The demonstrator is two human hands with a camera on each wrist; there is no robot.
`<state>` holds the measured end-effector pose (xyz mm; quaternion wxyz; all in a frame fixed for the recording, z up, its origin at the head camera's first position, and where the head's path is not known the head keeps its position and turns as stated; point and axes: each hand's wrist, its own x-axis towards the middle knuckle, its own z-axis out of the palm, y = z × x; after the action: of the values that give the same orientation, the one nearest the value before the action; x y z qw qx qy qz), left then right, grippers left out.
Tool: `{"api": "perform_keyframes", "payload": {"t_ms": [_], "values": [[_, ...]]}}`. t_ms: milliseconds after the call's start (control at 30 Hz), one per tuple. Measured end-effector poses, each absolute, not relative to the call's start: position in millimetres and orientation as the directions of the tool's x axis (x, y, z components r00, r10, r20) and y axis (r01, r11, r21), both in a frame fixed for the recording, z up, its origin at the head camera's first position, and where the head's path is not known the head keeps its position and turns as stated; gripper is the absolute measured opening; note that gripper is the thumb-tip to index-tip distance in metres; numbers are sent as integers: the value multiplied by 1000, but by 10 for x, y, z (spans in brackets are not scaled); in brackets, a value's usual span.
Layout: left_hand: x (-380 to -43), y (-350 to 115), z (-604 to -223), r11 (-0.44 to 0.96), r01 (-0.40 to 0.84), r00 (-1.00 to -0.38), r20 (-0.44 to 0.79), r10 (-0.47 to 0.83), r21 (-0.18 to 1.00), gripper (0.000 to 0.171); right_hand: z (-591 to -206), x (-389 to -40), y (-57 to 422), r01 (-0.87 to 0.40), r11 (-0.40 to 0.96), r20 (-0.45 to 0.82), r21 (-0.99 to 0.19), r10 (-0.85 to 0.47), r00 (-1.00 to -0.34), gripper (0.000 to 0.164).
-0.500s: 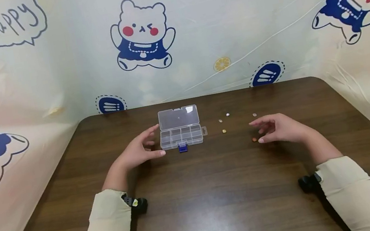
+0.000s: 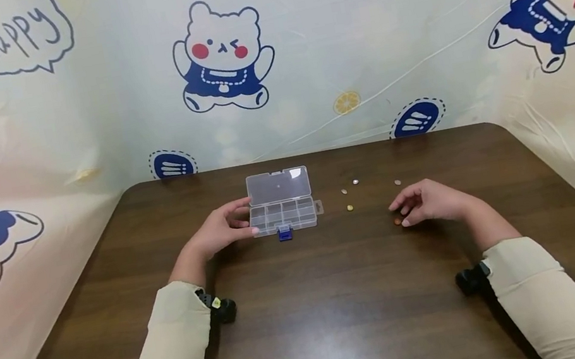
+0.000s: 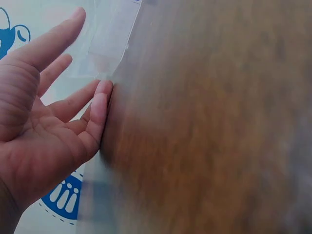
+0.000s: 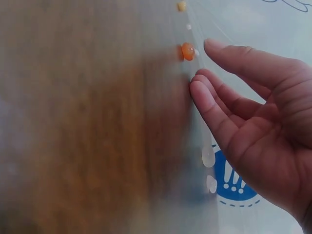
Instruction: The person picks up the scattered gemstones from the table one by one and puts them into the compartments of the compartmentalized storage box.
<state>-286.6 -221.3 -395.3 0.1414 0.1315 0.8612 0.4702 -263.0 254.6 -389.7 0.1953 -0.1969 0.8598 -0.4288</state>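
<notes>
A clear compartment box (image 2: 282, 215) stands on the table with its lid (image 2: 278, 186) raised at the back and a blue latch (image 2: 285, 233) at the front. My left hand (image 2: 221, 226) is at the box's left side, thumb by the front corner and index finger by the hinge end. In the head view the fingertips meet the box's edge. Beside a small orange stone (image 2: 397, 221) hovers my right hand (image 2: 427, 203), thumb and fingers apart. In the right wrist view the orange stone (image 4: 187, 51) lies off the fingertips, with two clear stones (image 4: 208, 157) near the lower fingers.
Between box and right hand lie a yellow stone (image 2: 350, 207), a pale stone (image 2: 344, 191) and a white stone (image 2: 355, 181). Another pale stone (image 2: 397, 182) lies behind the right hand. A printed cloth (image 2: 303, 74) hangs behind the brown table (image 2: 309, 304).
The left hand has moved slightly right, against the box. The right hand's fingers have bent in a little and dipped beside the orange stone. The head view has tilted slightly.
</notes>
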Motion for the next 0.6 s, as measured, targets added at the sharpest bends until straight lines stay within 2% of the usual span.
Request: {"api": "perform_keyframes", "payload": {"t_ms": [200,600], "values": [[-2908,-2206,-3962,525,86,-917,-138,374,847,81,-3915,-2709,2558,-192,575,-183,-795,-529,-829,37],[-2968,-2218,-4020,502,69,-928,-129,349,862,73,-3929,-2853,2502,-332,587,-132,-738,-608,-783,29]]}}
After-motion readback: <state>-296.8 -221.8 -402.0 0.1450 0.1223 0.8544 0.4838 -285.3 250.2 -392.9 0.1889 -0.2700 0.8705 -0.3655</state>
